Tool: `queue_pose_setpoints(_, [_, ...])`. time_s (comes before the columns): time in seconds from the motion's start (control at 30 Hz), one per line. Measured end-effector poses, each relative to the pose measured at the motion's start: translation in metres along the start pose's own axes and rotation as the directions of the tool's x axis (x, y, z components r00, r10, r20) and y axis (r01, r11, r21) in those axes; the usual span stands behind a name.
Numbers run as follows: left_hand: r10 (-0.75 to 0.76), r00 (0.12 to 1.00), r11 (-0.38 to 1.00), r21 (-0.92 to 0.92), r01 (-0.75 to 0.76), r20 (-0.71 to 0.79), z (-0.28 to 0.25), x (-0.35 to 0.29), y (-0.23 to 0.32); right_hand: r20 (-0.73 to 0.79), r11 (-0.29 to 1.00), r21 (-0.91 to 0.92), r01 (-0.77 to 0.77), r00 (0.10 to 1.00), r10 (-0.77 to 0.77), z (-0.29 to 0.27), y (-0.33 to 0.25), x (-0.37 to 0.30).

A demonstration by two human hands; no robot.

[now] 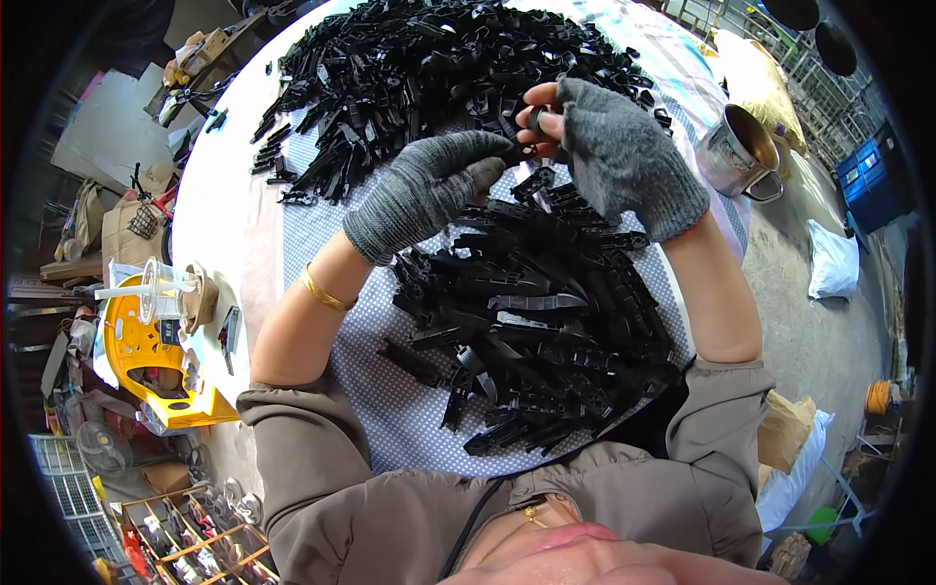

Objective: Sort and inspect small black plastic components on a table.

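Observation:
My left hand (429,190), in a grey knitted glove, is closed with thumb and fingers pinched toward a small black plastic part (525,152). Opposite it, my right hand (624,146) wears a matching glove with bare fingertips. Its fingers are curled and pressed together at that same part, whose far end they partly hide. Beneath both hands, nearer to me, lies a loose pile of long black plastic parts (536,302). A larger heap of similar black parts (409,78) spreads over the far side of the table.
A patterned cloth (366,390) covers the round table. At its right edge stands a metal mug (738,151). On the left are a clear plastic cup (161,291) with a straw and a yellow plastic stool (132,336). A white sack (833,260) lies on the floor at right.

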State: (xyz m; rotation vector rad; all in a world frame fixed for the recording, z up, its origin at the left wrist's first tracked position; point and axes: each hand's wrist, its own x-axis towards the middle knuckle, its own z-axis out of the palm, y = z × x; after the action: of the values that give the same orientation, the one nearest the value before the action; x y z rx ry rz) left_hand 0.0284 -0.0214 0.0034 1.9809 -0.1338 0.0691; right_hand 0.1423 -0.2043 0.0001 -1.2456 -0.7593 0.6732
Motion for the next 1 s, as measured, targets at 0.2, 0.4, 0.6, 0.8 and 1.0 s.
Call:
queue_pose_setpoints(0.2, [-0.085,0.994,0.989,-0.130,0.075,-0.069,0.005,-0.003,0.000,-0.150,0.994,-0.105,0.016,0.988,-0.031,0.008,0.010,-0.002])
queue_pose_setpoints(0.4, [-0.144,0.989,0.977,-0.163,0.136,-0.039,0.002,-0.003,0.007,-0.137,0.889,-0.444,0.109,0.973,-0.188,0.005,0.014,0.000])
queue_pose_setpoints(0.6, [-0.109,0.992,0.986,-0.131,0.099,-0.069,0.002,-0.002,-0.003,-0.223,0.906,-0.423,-0.002,0.970,-0.102,0.012,0.009,0.000])
queue_pose_setpoints(0.8, [-0.098,0.995,0.992,-0.083,0.095,-0.026,-0.007,-0.002,0.001,-0.214,0.907,-0.419,0.037,0.967,-0.139,0.014,0.015,-0.001])
queue_pose_setpoints(1.0, [-0.053,0.999,0.997,-0.050,0.052,-0.008,-0.009,-0.003,-0.004,-0.077,0.871,-0.480,0.103,0.984,-0.158,0.017,0.003,-0.002])
